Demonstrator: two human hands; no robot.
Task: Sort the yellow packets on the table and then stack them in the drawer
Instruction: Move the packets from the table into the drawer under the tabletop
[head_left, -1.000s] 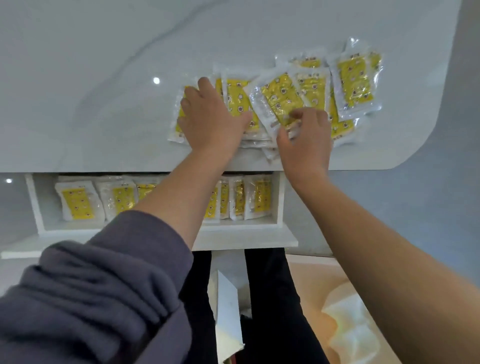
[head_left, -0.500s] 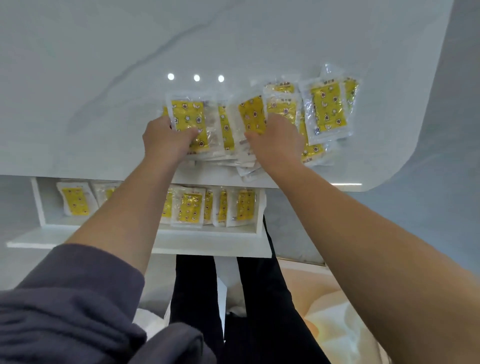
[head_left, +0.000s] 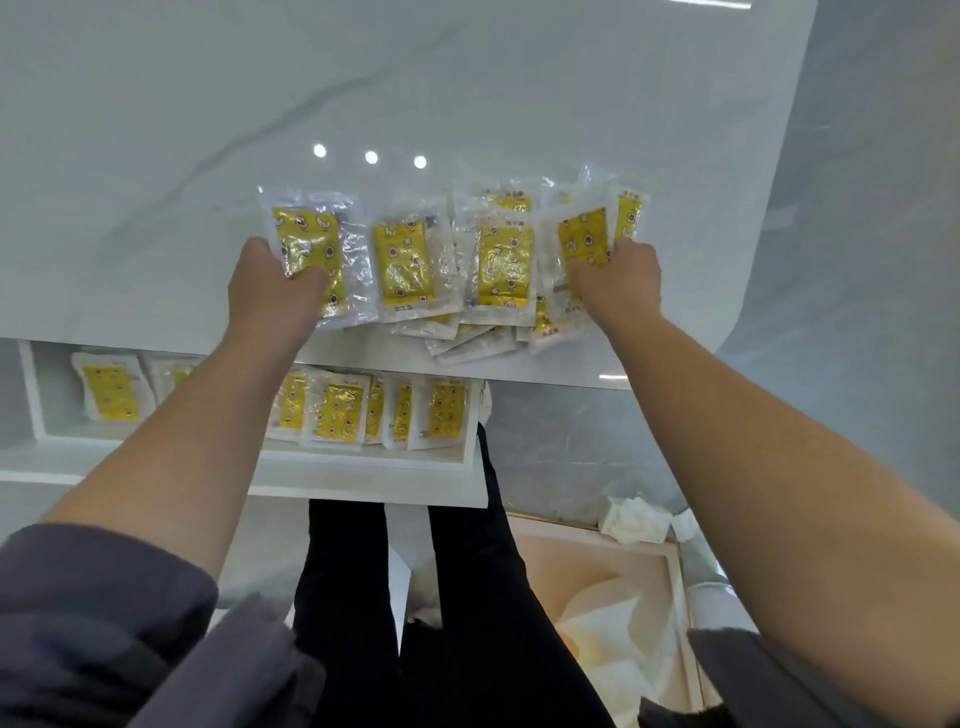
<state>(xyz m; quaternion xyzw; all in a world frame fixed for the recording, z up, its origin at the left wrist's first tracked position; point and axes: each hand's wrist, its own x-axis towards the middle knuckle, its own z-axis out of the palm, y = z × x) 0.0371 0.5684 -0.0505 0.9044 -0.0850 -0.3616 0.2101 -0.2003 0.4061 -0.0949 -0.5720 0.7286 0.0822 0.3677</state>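
Several yellow packets in clear wrappers lie overlapping near the front edge of the white marble table. My left hand grips the leftmost packet, thumb on top of it. At the right end of the pile my right hand holds the packet there, fingers curled at its lower edge. Two packets lie flat between the hands. Under the table edge the white drawer stands pulled out, with several yellow packets standing in a row inside.
My dark trousers show below the drawer. On the floor at the right lie crumpled white tissue and a pale framed panel. The table's right edge curves away near the right hand.
My hands have spread apart: the left has slid the leftmost packet further left, the right has moved from the middle of the pile to its right end.
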